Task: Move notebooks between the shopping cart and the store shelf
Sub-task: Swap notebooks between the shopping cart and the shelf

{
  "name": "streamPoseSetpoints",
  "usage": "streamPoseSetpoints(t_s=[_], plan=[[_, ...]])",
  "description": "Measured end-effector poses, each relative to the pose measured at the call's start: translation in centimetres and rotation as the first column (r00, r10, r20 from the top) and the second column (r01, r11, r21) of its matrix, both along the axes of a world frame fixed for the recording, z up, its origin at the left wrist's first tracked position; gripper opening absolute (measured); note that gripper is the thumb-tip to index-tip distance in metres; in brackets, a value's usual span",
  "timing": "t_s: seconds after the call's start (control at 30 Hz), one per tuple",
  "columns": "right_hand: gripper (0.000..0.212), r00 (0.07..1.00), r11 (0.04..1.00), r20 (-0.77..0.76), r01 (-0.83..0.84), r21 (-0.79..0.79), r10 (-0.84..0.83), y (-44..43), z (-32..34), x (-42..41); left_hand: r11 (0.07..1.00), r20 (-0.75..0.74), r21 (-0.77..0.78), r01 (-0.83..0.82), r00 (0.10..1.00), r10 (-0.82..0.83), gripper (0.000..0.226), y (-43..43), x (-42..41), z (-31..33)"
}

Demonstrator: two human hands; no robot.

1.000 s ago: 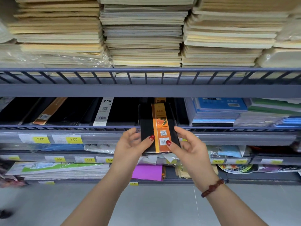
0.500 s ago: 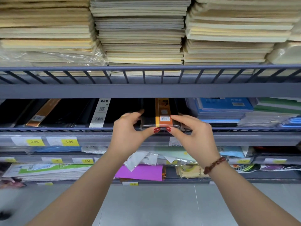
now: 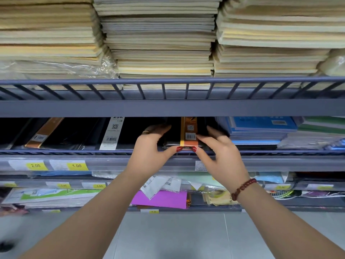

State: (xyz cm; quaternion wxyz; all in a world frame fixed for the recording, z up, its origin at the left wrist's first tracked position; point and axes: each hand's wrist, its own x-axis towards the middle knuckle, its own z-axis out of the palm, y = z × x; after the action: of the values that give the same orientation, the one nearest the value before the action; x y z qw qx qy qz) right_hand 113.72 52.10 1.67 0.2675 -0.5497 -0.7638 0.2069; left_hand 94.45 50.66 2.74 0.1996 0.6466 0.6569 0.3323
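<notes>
notebook [image 3: 188,133] on middle shelf [image 3: 74,152] | paper stacks [image 3: 158,43] above | hands [image 3: 186,156] at its near edge

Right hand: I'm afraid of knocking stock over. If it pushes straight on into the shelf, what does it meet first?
Probably the blue notebook stack just beside the right hand; the black notebook it holds fills the slot ahead. Depth is unclear.

Yellow price tags [image 3: 35,165] on the shelf rail read 2.00, 1.00.

Yellow price tags [image 3: 76,166] sit on a clear strip toward the left. Lower down, a pink paper [image 3: 160,200] lies beside small clear bags [image 3: 216,196]. The grey floor [image 3: 171,238] is underneath.
</notes>
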Motion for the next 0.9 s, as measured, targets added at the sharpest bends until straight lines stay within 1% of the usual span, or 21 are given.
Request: streamPoseSetpoints(t_s=[0.13,0.23,0.33,0.4,0.47,0.57,0.77,0.9], plan=[[0.036,0.997,0.997,0.048,-0.067,0.039,0.065,-0.1,0.0,-0.1,0.991,-0.026,0.131,0.032,0.999,-0.028,0.035,-0.9,0.4,-1.0],[0.034,0.995,0.997,0.065,-0.071,0.035,0.069,-0.2,0.1,-0.1,0.988,-0.020,0.153,0.019,1.000,-0.016,0.025,-1.3,0.6,-1.3],[0.036,0.990,0.996,0.109,-0.090,-0.016,0.091,-0.2,0.9,-0.1,0.996,-0.101,0.084,0.042,0.994,-0.033,0.027,-1.4,0.7,-0.7],[0.040,0.967,0.991,0.220,-0.120,-0.051,0.129,-0.4,2.0,-0.2,0.996,-0.184,0.010,0.085,0.980,-0.081,0.035,-1.7,0.7,0.2],[0.043,0.936,0.986,0.311,-0.164,-0.022,0.163,-1.1,3.3,0.0,0.990,-0.287,-0.072,0.121,0.948,-0.136,0.043,-2.6,0.4,1.5],[0.048,0.907,0.970,0.358,-0.241,0.016,0.219,-2.7,5.7,-0.2,0.987,-0.425,-0.106,0.124,0.891,-0.157,0.047,-4.8,-0.7,3.9],[0.060,0.826,0.910,0.408,-0.414,-0.033,0.390,-7.3,11.5,-3.5,0.987,-0.505,-0.159,-0.031,0.862,-0.054,0.049,-12.0,-4.6,9.8],[0.061,0.770,0.852,0.420,-0.524,-0.013,0.480,-10.4,15.9,-7.5,0.982,-0.561,-0.131,-0.138,0.827,0.041,0.047,-17.6,-8.2,14.7]])
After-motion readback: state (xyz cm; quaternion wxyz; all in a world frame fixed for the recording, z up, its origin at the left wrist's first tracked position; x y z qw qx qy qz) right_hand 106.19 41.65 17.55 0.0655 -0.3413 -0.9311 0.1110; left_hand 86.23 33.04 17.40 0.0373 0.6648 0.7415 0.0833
